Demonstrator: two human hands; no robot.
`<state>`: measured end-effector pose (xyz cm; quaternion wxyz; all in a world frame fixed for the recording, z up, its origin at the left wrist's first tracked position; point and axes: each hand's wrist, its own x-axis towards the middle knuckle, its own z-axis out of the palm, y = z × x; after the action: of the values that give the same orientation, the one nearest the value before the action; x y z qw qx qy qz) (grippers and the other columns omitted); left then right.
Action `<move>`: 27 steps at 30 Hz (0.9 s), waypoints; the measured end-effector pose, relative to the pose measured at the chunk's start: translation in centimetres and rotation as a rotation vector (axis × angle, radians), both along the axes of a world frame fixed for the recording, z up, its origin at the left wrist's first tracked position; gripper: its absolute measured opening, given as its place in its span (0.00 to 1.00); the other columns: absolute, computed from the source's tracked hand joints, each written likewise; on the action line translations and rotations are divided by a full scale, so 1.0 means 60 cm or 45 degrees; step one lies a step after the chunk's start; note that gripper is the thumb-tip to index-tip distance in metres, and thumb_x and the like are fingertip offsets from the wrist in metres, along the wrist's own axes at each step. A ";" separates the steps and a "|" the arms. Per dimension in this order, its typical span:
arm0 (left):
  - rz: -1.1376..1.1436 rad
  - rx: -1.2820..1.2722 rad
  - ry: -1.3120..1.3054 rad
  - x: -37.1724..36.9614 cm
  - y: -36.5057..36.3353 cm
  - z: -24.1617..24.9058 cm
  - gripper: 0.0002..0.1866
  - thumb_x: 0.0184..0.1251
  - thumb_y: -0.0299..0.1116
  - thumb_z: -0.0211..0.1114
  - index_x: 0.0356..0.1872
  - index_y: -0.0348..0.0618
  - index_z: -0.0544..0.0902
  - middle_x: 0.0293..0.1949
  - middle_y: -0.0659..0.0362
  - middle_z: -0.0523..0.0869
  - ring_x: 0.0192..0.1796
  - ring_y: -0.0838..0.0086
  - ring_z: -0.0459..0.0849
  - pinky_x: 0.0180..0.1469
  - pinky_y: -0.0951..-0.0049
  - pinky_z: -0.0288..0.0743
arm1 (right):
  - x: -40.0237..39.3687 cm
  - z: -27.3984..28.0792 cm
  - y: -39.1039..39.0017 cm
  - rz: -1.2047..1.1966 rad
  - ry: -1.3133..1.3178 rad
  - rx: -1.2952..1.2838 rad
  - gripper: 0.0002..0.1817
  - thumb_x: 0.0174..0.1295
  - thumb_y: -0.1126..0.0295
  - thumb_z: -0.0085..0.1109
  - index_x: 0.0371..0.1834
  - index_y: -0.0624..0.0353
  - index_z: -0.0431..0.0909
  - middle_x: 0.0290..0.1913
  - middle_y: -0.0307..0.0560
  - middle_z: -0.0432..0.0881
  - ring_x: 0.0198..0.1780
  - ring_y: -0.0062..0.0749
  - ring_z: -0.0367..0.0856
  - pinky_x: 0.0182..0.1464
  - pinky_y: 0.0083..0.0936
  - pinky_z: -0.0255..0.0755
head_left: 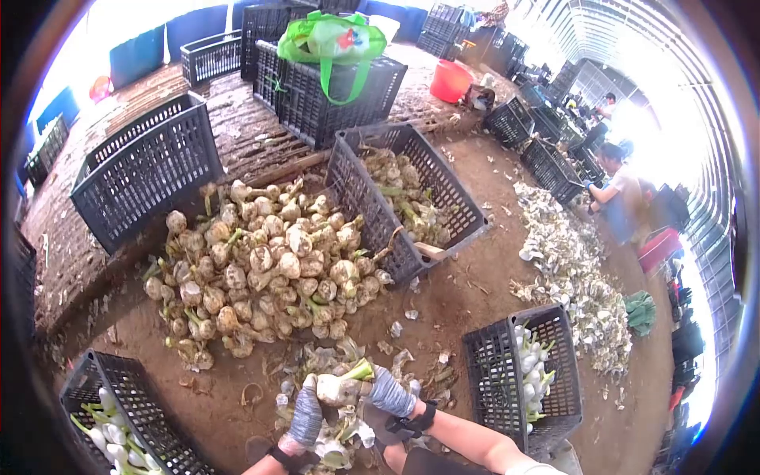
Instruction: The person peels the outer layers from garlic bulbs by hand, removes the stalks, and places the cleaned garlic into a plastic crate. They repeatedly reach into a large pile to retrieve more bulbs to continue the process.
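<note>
Between my two gloved hands is a garlic bulb (339, 390) with a thick green stem stub pointing up and to the right. My left hand (306, 413) has its fingers closed on the bulb's left side. At the stem side, my right hand (393, 392) is closed on the bulb too; some of its fingers are hidden behind. Loose peeled skins (336, 453) lie on the ground below my hands. A large heap of unpeeled garlic bulbs (269, 261) spreads just beyond them.
Black crates with white peeled garlic stand at the right (484, 360) and lower left (150, 396). Another crate (380, 229) holds unpeeled bulbs. A green bag (336, 39) rests on an upturned crate. Skins (570, 269) pile up near a crouching person (621, 190) at right.
</note>
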<state>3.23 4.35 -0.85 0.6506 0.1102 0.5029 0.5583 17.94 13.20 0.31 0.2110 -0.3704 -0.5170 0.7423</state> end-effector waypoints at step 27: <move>0.099 -0.075 -0.059 -0.029 -0.005 -0.026 0.26 0.69 0.56 0.48 0.46 0.42 0.76 0.31 0.58 0.80 0.28 0.74 0.78 0.29 0.78 0.74 | -0.001 -0.050 -0.047 -0.041 0.031 -0.052 0.17 0.61 0.72 0.55 0.54 0.62 0.72 0.44 0.39 0.81 0.43 0.20 0.75 0.48 0.20 0.71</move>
<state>1.50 4.04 -2.41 0.6428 0.0584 0.5077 0.5707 17.88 10.37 -2.68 0.2215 -0.3737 -0.4930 0.7538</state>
